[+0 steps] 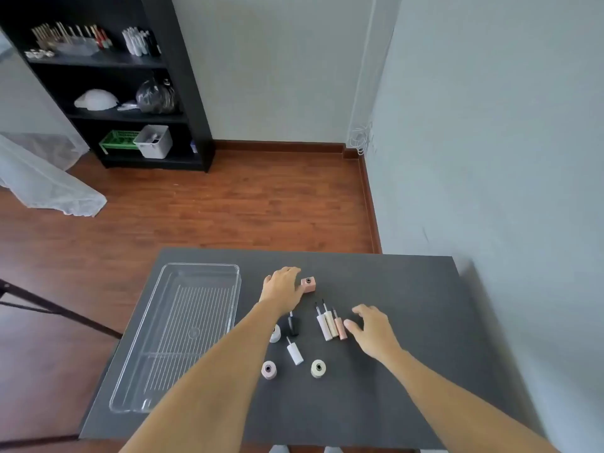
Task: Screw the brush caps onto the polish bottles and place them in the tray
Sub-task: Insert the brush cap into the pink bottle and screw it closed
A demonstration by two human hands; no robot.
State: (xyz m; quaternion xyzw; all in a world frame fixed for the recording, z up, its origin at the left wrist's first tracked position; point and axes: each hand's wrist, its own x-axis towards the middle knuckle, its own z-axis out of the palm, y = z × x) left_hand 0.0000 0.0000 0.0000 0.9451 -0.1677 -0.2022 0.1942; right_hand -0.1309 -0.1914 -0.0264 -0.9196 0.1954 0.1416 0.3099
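Observation:
A clear plastic tray (157,338) lies on the left of the dark table. A square pink polish bottle (308,284) stands uncapped at mid-table, and my left hand (283,286) touches its left side with fingers curled. Three brush caps lie side by side: white (323,325), cream (330,323) and pink (340,326). My right hand (371,328) hovers open just right of the pink cap. A black brush cap (293,324) and another white brush cap (294,353) lie nearer. Round bottles stand open: pink (269,369), cream (318,368), and a white one (275,333) partly hidden by my left forearm.
The dark table (408,322) stands against a grey wall on the right. Beyond it is wooden floor and a black shelf unit (130,83) with containers. A dark stand leg (49,308) crosses at the left.

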